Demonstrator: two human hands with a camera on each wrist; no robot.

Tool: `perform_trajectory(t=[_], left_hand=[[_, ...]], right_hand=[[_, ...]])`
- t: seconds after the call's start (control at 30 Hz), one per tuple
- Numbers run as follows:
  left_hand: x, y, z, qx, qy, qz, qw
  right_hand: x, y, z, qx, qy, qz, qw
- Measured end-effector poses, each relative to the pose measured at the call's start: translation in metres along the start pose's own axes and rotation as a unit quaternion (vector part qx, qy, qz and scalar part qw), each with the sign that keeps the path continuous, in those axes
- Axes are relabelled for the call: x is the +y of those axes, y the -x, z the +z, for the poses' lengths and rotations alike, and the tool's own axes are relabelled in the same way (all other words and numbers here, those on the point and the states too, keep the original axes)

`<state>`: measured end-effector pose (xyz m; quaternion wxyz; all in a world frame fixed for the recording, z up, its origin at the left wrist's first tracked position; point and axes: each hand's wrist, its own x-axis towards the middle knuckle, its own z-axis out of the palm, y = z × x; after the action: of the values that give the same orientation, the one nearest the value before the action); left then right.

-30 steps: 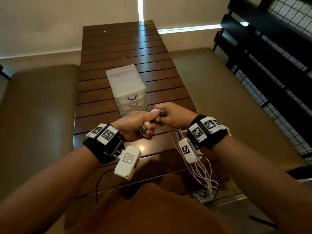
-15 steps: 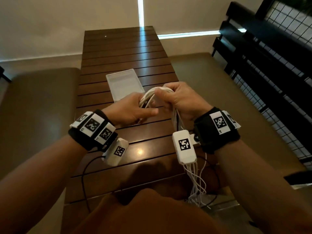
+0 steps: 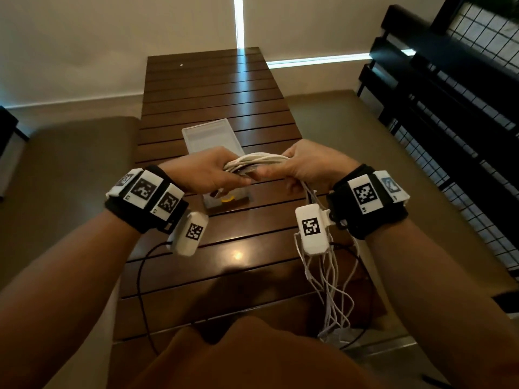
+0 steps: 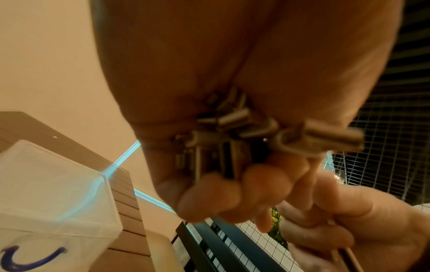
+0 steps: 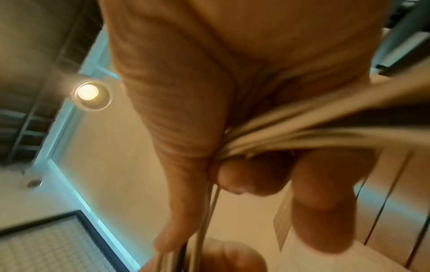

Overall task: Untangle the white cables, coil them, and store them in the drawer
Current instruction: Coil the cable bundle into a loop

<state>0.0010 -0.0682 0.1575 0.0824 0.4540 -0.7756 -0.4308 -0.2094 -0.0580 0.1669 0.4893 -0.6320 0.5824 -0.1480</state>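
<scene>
A bundle of white cables (image 3: 259, 162) stretches between both hands above the wooden table (image 3: 213, 88). My left hand (image 3: 209, 172) grips the end with several plugs (image 4: 235, 127), fingers curled round them. My right hand (image 3: 303, 167) holds the other side of the bundle (image 5: 291, 132); from it several loose white strands (image 3: 331, 290) hang down past the table's near right edge. The small translucent drawer unit (image 3: 212, 137) stands on the table just beyond my hands, its front mostly hidden behind them; a blue handle mark (image 4: 30, 259) shows in the left wrist view.
Padded benches (image 3: 70, 175) run along both sides of the table. A black metal rack with wire mesh (image 3: 449, 108) stands to the right. A thin black wire (image 3: 143, 279) trails over the table's near left part.
Both hands rose from the table edge to above the drawer unit, then drew slightly apart, pulling the cable bundle out flat between them. The loose strands still hang at the right.
</scene>
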Motion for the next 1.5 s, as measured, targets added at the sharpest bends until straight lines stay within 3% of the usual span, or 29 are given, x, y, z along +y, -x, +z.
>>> perform_trajectory(t=[0.1,0.2,0.33,0.47,0.6,0.8,1.03,1.23,1.4,1.5], left_hand=[[0.000,-0.004,-0.004,-0.009,0.043,0.011,0.999],[-0.003,-0.009,0.006,-0.033,0.078,0.002,0.996],[-0.001,-0.020,0.028,-0.037,0.167,0.006,0.985],[0.005,-0.025,0.047,-0.106,0.284,0.041,0.952],[0.007,-0.027,0.057,-0.097,0.312,0.003,0.945],[0.011,-0.020,0.061,-0.065,0.324,-0.059,0.942],[0.009,-0.013,0.057,-0.061,0.316,-0.084,0.943],[0.012,-0.013,0.058,-0.074,0.336,-0.083,0.935],[0.010,-0.015,0.064,-0.102,0.339,-0.080,0.932],[0.008,-0.017,0.067,-0.094,0.322,-0.082,0.938]], right_hand=[[0.001,-0.005,0.000,0.027,-0.044,-0.019,0.998],[0.001,-0.010,0.007,0.056,-0.163,-0.075,0.982],[-0.007,-0.018,0.022,0.069,-0.347,-0.110,0.929],[-0.012,-0.022,0.031,0.084,-0.433,-0.099,0.892],[-0.013,-0.021,0.033,0.063,-0.436,-0.080,0.894],[-0.015,-0.027,0.038,0.065,-0.379,-0.031,0.922],[-0.004,-0.027,0.037,0.058,-0.328,-0.053,0.941],[-0.002,-0.025,0.045,0.105,-0.350,-0.066,0.929],[-0.007,-0.017,0.042,0.020,-0.447,-0.087,0.890],[-0.010,-0.015,0.045,0.033,-0.455,-0.074,0.887]])
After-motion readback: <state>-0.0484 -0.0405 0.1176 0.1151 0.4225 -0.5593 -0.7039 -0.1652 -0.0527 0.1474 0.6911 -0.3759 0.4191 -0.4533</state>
